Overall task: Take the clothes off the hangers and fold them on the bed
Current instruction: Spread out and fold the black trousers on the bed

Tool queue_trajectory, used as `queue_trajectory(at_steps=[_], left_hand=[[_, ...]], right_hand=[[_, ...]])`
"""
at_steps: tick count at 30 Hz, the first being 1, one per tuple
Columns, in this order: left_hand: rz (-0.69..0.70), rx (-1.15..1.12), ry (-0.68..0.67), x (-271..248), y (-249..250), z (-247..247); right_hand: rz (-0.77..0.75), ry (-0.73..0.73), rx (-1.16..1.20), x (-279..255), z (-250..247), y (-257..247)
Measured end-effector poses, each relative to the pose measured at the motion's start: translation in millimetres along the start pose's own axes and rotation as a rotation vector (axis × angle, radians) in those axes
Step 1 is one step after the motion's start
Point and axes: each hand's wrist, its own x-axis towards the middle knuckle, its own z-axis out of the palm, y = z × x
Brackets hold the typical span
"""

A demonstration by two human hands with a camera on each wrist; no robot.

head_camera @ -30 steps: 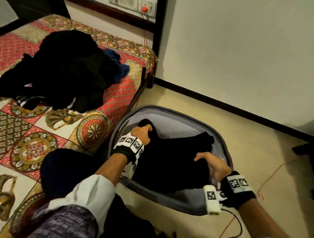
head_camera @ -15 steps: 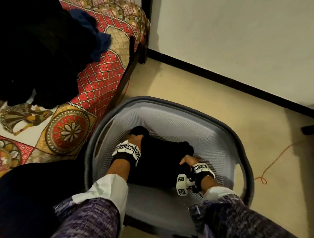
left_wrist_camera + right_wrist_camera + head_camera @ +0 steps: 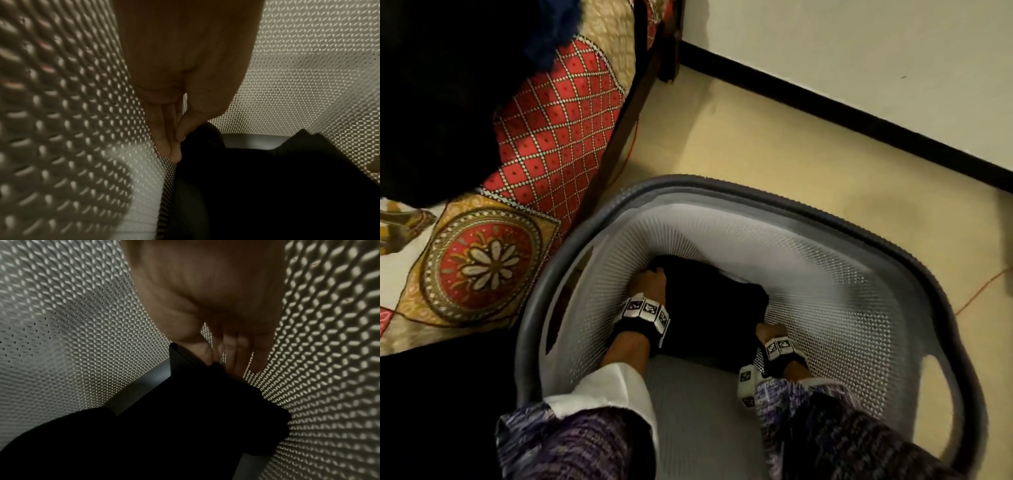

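A folded black garment [image 3: 715,315] lies low inside a grey mesh laundry basket [image 3: 756,186] on the floor beside the bed. My left hand [image 3: 650,284] holds its far left edge. In the left wrist view the left hand [image 3: 179,146] pinches the black garment [image 3: 257,186] between thumb and fingers, against the basket wall [image 3: 72,129]. My right hand [image 3: 770,330] holds the near right corner. In the right wrist view the right hand [image 3: 222,363] pinches the black garment [image 3: 185,418] at its corner. No hanger is in view.
The bed [image 3: 544,137] with a red patterned cover stands at the left, carrying a pile of dark clothes [image 3: 431,102] and a blue garment [image 3: 551,34]. An orange cord [image 3: 979,291] lies on the tan floor right of the basket. A wall with black skirting runs behind.
Both hands have gone down with the black garment from near the basket's rim to its bottom. The head view has tipped down and closer over the basket.
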Motion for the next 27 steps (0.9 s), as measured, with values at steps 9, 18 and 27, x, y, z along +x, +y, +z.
queue_trajectory(at_steps=[9, 18, 27], left_hand=[[0.096, -0.128, 0.023, -40, 8, -42], [0.18, -0.417, 0.093, -131, 16, -146], [0.395, -0.741, 0.356, -233, -54, -211]], right_hand=[[-0.078, -0.246, 0.066, -28, 6, -37], [-0.539, -0.354, 0.134, -189, -27, -117], [-1.024, -0.35, 0.062, -369, -45, -157]])
